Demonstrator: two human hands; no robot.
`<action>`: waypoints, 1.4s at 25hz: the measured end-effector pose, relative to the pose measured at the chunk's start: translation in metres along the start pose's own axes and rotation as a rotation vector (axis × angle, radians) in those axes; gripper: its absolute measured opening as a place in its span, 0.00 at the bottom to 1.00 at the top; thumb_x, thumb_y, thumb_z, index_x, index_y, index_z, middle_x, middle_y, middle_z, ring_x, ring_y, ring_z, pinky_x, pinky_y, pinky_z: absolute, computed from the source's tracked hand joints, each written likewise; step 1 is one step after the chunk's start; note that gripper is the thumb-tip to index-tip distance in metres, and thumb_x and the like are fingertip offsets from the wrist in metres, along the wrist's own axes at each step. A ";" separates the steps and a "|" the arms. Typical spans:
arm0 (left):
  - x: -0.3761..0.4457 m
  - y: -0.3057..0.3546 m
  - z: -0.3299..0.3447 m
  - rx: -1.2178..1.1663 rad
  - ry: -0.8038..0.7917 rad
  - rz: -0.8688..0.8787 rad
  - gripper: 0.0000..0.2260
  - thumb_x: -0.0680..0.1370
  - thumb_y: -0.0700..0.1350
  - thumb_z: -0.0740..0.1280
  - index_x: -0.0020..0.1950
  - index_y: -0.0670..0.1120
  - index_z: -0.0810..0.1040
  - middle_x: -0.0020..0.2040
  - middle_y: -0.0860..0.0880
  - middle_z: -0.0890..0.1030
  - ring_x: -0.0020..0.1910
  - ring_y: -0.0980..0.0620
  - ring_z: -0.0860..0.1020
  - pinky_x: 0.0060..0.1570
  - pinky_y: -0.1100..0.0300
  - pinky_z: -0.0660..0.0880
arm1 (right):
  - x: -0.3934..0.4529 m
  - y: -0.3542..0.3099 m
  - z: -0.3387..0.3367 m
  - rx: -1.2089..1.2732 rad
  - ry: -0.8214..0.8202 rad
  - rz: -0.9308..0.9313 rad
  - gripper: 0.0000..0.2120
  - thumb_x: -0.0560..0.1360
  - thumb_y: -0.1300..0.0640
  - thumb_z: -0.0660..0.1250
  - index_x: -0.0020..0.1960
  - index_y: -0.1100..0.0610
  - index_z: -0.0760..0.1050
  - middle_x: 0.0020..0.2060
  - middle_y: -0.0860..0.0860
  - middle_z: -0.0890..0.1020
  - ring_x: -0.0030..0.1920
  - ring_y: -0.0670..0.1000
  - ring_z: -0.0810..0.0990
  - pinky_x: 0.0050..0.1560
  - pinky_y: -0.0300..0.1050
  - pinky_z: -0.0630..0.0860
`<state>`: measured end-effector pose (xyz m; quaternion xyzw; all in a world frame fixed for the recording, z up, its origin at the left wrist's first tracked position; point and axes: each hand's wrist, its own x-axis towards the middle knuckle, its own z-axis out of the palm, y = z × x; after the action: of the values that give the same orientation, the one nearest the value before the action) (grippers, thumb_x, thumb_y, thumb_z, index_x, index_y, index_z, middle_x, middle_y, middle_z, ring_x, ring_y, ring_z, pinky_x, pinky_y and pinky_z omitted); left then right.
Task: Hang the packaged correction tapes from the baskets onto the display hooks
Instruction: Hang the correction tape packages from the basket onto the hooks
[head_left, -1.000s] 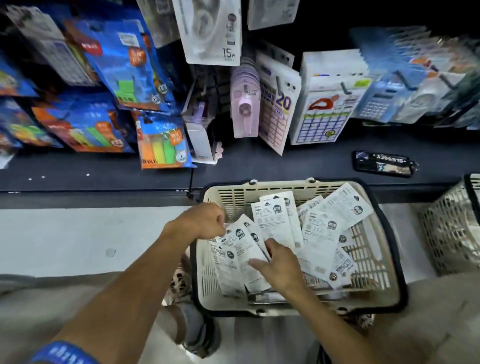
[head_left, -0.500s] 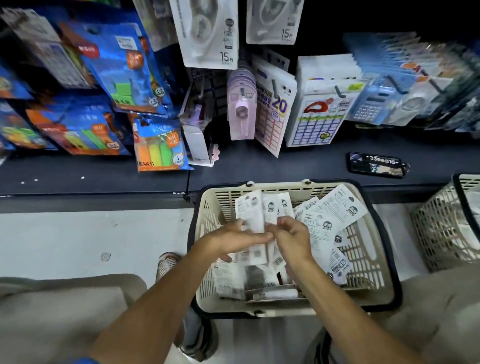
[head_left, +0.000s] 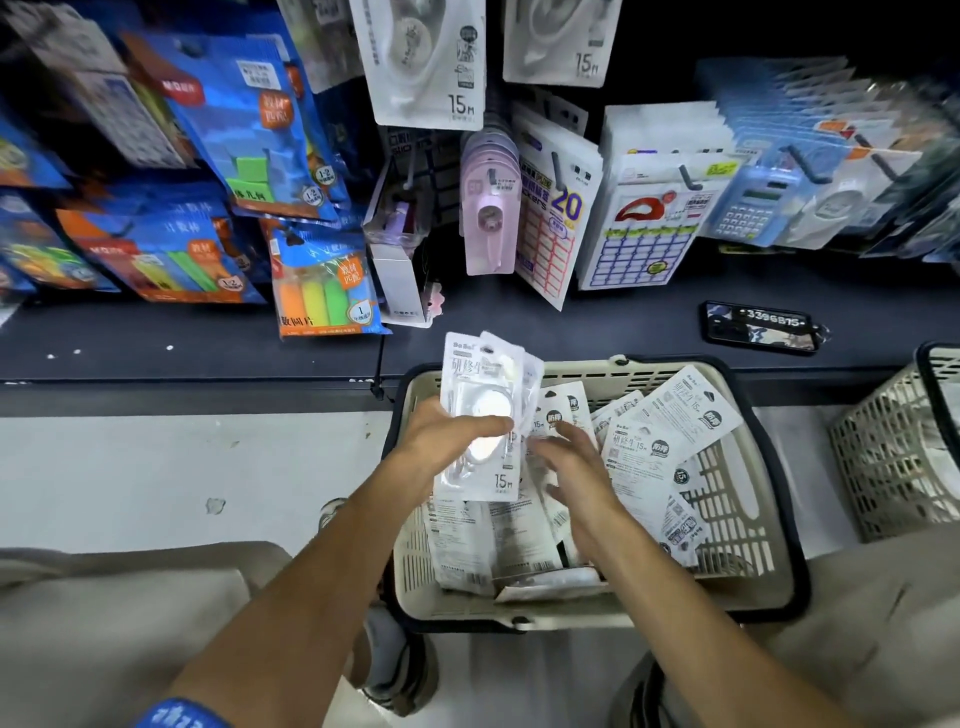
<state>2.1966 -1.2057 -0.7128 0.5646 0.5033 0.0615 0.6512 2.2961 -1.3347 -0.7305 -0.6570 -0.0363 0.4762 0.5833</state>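
My left hand (head_left: 447, 441) grips a small stack of white correction tape packs (head_left: 480, 400), front side up, raised over the left part of the cream basket (head_left: 748, 597). The thumb lies across the front pack. My right hand (head_left: 571, 467) hovers just to the right of the stack with its fingers spread and nothing in it. Several more packs (head_left: 670, 441) lie in the basket, mostly back side up. Two correction tape packs (head_left: 431, 62) hang on display hooks at the top.
A dark shelf ledge (head_left: 208, 338) runs behind the basket, with a phone (head_left: 758, 327) lying on it at the right. Blue stationery packs (head_left: 249, 130), sticker sheets (head_left: 644, 228) and calculators hang above. A second basket (head_left: 898, 447) stands at the right edge.
The stack has come up out of the basket in my left hand and turned front side up. My right hand has let go of it and opened beside it.
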 end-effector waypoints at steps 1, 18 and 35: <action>-0.001 0.003 0.000 -0.013 -0.022 0.011 0.19 0.67 0.43 0.83 0.55 0.50 0.85 0.48 0.50 0.89 0.51 0.48 0.87 0.56 0.49 0.82 | 0.000 0.000 0.002 -0.064 -0.154 -0.055 0.21 0.76 0.60 0.68 0.67 0.47 0.72 0.56 0.45 0.84 0.52 0.46 0.83 0.46 0.40 0.78; 0.003 0.003 -0.010 0.158 0.180 0.072 0.21 0.72 0.48 0.77 0.64 0.51 0.78 0.57 0.52 0.85 0.55 0.48 0.83 0.56 0.52 0.80 | 0.001 -0.021 0.013 -0.325 -0.034 -0.273 0.05 0.80 0.57 0.67 0.46 0.53 0.78 0.52 0.48 0.80 0.46 0.39 0.81 0.42 0.31 0.73; -0.004 0.017 -0.028 -0.282 -0.053 0.051 0.32 0.61 0.47 0.84 0.63 0.47 0.82 0.56 0.45 0.87 0.57 0.43 0.85 0.60 0.44 0.80 | -0.008 -0.036 0.017 -0.012 -0.159 -0.223 0.13 0.78 0.53 0.72 0.62 0.47 0.78 0.53 0.47 0.86 0.50 0.45 0.85 0.44 0.39 0.79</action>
<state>2.1829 -1.1838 -0.6927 0.4818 0.4578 0.1332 0.7352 2.2985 -1.3153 -0.6947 -0.6126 -0.1579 0.4588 0.6240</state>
